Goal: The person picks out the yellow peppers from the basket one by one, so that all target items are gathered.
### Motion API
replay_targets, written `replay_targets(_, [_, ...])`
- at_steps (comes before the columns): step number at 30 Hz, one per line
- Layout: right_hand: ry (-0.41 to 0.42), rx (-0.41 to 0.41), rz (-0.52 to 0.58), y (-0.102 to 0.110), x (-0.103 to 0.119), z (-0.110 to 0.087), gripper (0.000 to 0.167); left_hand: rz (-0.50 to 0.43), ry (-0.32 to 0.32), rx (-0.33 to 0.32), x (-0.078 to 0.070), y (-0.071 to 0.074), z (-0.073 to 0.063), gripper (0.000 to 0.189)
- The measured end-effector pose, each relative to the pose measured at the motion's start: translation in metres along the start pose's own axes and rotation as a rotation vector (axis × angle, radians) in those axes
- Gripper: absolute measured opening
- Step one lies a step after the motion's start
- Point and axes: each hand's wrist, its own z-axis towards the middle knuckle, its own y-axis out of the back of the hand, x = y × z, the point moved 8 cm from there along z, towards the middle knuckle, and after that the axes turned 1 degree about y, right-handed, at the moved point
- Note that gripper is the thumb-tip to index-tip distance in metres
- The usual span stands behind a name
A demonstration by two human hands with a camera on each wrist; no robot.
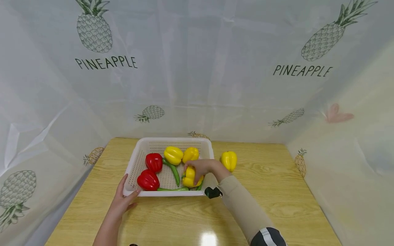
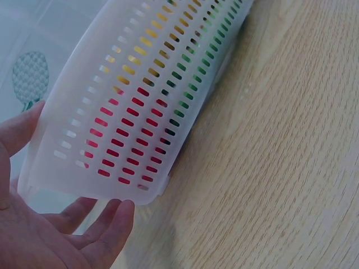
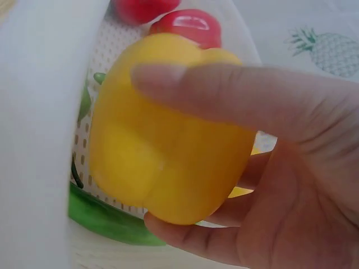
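- The left hand (image 1: 122,201) grips the basket (image 1: 172,193) by its near left corner, thumb and fingers spread around it.
- Two red peppers (image 1: 148,180) lie in the basket's left part.
- A curved green chilli (image 1: 174,172) lies near the basket's middle.
- Two yellow peppers (image 1: 173,155) sit by the basket's far wall.
- The right hand (image 1: 201,167) holds another yellow pepper (image 1: 188,178), fingers wrapped round it, inside the basket's near right part.
- A lone yellow pepper (image 1: 228,161) stands right of the basket.

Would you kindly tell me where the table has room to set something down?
The table is bare right of the lone yellow pepper and in front of the middle of the basket. Inside, it is crowded around the right hand.
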Motion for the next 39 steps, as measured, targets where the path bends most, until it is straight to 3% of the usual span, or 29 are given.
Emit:
replay_targets(10, [0.067, -0.08, -0.019, 0.011, 0.009, -0.021, 0.065, 0.005, 0.007, -0.009, 0.0, 0.002, -0.002, 0.095])
replay_targets(24, [0.228, -0.226, 0.153, 0.031, 0.016, -0.067, 0.064, -0.021, -0.014, -0.002, 0.003, 0.004, 0.0, 0.095])
replay_targets(39, [0.216, -0.39, 0.235, 0.044, -0.018, -0.118, 0.067, -0.013, -0.013, 0.006, 0.001, 0.001, -0.001, 0.095])
